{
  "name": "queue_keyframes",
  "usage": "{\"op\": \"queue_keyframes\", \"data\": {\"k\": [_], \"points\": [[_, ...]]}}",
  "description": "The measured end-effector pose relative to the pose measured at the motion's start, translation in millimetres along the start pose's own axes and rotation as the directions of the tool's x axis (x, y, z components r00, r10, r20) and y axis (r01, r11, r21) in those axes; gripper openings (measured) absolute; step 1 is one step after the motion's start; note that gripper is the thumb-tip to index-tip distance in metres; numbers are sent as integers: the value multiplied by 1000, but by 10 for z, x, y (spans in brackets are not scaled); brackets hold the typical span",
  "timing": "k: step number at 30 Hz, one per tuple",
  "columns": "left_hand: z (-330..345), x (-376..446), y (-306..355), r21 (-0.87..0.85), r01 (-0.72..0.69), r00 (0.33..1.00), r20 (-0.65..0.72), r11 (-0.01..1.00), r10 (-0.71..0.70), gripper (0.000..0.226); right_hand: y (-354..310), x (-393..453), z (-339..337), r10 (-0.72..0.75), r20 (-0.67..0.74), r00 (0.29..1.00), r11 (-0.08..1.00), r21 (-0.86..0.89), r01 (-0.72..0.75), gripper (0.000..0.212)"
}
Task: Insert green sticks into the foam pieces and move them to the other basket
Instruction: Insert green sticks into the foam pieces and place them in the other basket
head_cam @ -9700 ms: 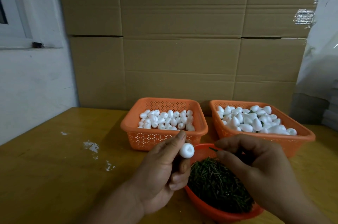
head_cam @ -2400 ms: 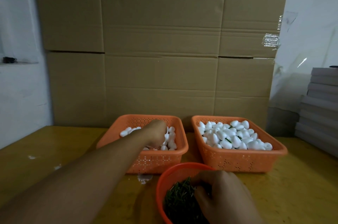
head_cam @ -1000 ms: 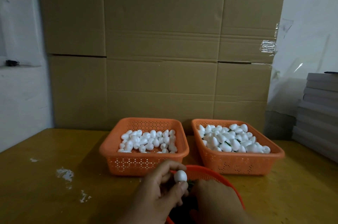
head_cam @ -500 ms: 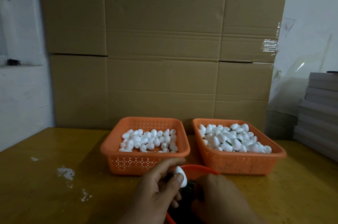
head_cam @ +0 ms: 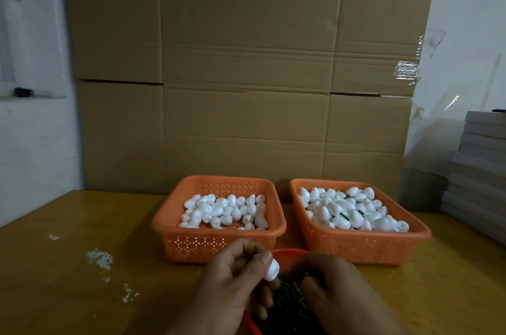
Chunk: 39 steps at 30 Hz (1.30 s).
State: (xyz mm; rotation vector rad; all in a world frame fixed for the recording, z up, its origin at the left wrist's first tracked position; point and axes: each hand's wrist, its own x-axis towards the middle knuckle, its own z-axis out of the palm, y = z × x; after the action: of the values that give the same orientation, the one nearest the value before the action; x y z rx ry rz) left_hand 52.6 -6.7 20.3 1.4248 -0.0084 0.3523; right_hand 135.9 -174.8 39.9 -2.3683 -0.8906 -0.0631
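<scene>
One head-worn view only, looking forward and slightly down across the table [head_cam: 68, 266]. Cardboard wall [head_cam: 246, 74] fills 12 o'clock, well back. Two orange baskets [head_cam: 219, 245] sit mid-distance. Both hands [head_cam: 232, 285] lie nearest, cut off at 6 o'clock. No second view to compare.

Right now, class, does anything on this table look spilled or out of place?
Yes. White crumbs lie scattered on the bare wooden table, left of the left basket. They look like foam bits, though that is a guess. Both baskets stand level.
</scene>
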Motion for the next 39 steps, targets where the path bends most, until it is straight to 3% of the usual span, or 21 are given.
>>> {"op": "queue_keyframes", "data": {"k": [6,8,10,13,19,39], "points": [[-15,14,-3,-36,21,1000,-5,999,-21,28,17,-3,7,58,23,998,944,323,-63,15],[-17,12,2,-54,19,1000,-17,998,-20,31,-24,-25,-2,33,-10,999,874,485,-24,11],[-21,16,5,-80,28,999,-33,996,-31,32,-79,-51,-19,12,-70,997,787,616,34,24],[-15,16,7,-134,70,996,-52,989,-78,37,-150,-86,-25,-13,-145,989,688,717,114,28],[-9,1,24,-137,117,992,-36,984,-123,36,-238,-121,24,-162,-162,973,616,754,228,11],[-14,-7,46,-107,169,985,-15,980,-172,41,-180,-80,110,-167,-300,939,653,680,333,12]]}}
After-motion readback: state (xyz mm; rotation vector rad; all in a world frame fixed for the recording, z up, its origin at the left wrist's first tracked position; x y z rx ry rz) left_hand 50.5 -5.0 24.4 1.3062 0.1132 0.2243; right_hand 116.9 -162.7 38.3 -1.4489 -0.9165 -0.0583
